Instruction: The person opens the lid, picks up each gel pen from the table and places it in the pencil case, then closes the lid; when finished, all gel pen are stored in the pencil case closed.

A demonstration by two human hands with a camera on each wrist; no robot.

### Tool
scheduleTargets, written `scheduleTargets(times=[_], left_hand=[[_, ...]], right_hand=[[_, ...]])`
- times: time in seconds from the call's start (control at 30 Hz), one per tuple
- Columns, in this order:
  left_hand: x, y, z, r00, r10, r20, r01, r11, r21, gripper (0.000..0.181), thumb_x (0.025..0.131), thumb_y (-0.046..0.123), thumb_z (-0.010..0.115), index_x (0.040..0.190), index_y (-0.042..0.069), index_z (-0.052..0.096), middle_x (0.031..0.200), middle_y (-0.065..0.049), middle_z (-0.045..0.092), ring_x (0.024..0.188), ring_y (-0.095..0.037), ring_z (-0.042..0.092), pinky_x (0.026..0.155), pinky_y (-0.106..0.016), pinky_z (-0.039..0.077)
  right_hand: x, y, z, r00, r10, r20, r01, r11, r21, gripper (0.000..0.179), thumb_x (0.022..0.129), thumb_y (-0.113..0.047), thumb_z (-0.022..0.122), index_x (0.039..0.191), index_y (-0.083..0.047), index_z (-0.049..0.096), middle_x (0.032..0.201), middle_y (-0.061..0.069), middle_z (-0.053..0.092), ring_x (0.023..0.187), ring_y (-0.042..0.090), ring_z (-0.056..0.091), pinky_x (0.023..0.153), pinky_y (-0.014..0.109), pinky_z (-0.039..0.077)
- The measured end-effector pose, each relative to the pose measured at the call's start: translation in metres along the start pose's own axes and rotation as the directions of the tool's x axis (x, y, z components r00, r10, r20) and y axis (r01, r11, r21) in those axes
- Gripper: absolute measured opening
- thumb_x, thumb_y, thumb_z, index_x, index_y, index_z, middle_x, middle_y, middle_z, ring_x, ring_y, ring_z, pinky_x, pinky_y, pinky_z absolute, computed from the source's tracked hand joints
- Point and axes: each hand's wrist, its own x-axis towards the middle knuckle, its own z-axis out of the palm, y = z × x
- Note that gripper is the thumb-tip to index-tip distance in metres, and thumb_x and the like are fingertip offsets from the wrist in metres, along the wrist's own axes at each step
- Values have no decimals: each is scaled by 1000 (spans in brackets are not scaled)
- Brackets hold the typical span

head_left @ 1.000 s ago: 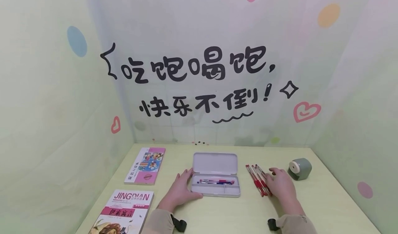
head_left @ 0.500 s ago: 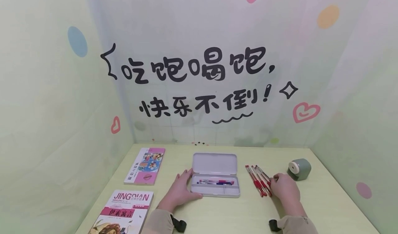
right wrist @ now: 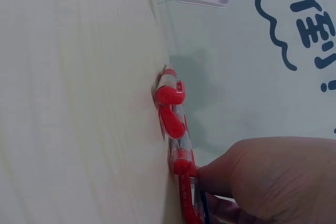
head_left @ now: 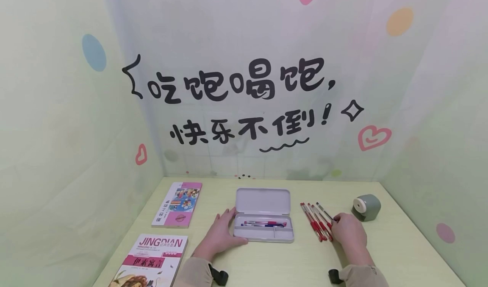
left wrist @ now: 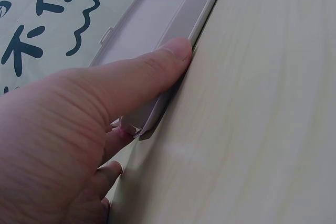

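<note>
An open grey pencil case (head_left: 280, 235) lies mid-table with its lid (head_left: 262, 201) tipped back; a red and a blue pen (head_left: 264, 224) lie inside. My left hand (head_left: 228, 227) rests against the case's left end. Its thumb (left wrist: 157, 66) lies straight along the front wall (left wrist: 181, 22). Several red pens (head_left: 315, 221) lie side by side to the right of the case. My right hand (head_left: 337, 223) sits at their near ends with fingers curled. Its thumb (right wrist: 215, 174) and fingers pinch one pen of the red bunch (right wrist: 173, 124).
A grey-green pencil sharpener (head_left: 367, 207) stands at the right, behind my right hand. Two books lie at the left: a pink one (head_left: 178, 203) further back and a "JINGDIAN" one (head_left: 154, 259) at the front edge. Decorated walls close in the table on three sides.
My right hand's fingers lay flat over the pens and have curled in to pinch one at its near end. The left hand and the case have not moved.
</note>
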Motion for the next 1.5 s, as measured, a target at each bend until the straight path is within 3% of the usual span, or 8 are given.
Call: scheduleTargets(times=[0.43, 0.67, 0.97, 1.1, 1.23, 1.37, 1.5], left_hand=[[1, -1, 0, 1000, -7, -1, 7, 1000, -1, 125, 71, 51, 101, 172, 16, 37, 177, -17, 41, 169, -49, 24, 140, -71, 9], [0, -2, 0, 1000, -20, 1, 20, 1000, 3, 125, 72, 51, 101, 173, 15, 36, 178, -17, 40, 169, -50, 24, 139, -72, 10], [-1, -1, 1, 1000, -10, -1, 10, 1000, -8, 125, 71, 50, 101, 173, 15, 37, 177, -18, 40, 169, -50, 23, 139, -73, 9], [-1, -2, 2, 1000, -7, -1, 7, 1000, -5, 125, 71, 50, 101, 173, 15, 37, 177, -18, 40, 169, -50, 24, 139, -73, 9], [-1, -2, 3, 1000, -12, 1, 12, 1000, -8, 126, 71, 50, 101, 172, 14, 36, 177, -19, 39, 169, -50, 25, 139, -72, 10], [-2, -1, 2, 1000, -15, -4, 15, 1000, -10, 127, 70, 49, 101, 172, 12, 37, 177, -22, 39, 168, -53, 25, 138, -73, 11], [-1, -2, 1, 1000, -11, -9, 11, 1000, -5, 126, 70, 49, 101, 172, 12, 37, 177, -21, 39, 168, -52, 25, 138, -73, 11]], right_hand=[[-2, -4, -3, 999, -27, -40, 27, 1000, -7, 32, 104, -18, 63, 125, 4, 74, 117, 30, 75, 94, 39, 72, 71, 54, 61], [-6, -26, -4, 991, -85, -104, 82, 996, -26, 34, 105, -20, 64, 129, 1, 74, 118, 29, 72, 94, 39, 70, 69, 52, 61], [-19, -62, 7, 946, -204, -252, 211, 977, 4, 29, 105, -21, 70, 128, -5, 77, 126, 25, 73, 112, 48, 68, 89, 64, 62], [-23, -79, 20, 911, -300, -282, 311, 950, -3, 22, 102, -19, 73, 119, -7, 81, 120, 21, 76, 106, 45, 68, 88, 63, 61], [-28, -97, 37, 874, -402, -273, 409, 912, -33, 16, 100, -16, 77, 113, -10, 83, 115, 17, 78, 102, 41, 69, 88, 60, 61], [-31, -113, 55, 855, -467, -225, 464, 883, -71, 14, 99, -18, 80, 112, -14, 85, 115, 12, 78, 104, 36, 69, 94, 57, 61], [-33, -127, 65, 837, -501, -219, 494, 865, -90, 11, 98, -19, 82, 108, -17, 85, 113, 8, 79, 101, 30, 68, 92, 52, 62]])
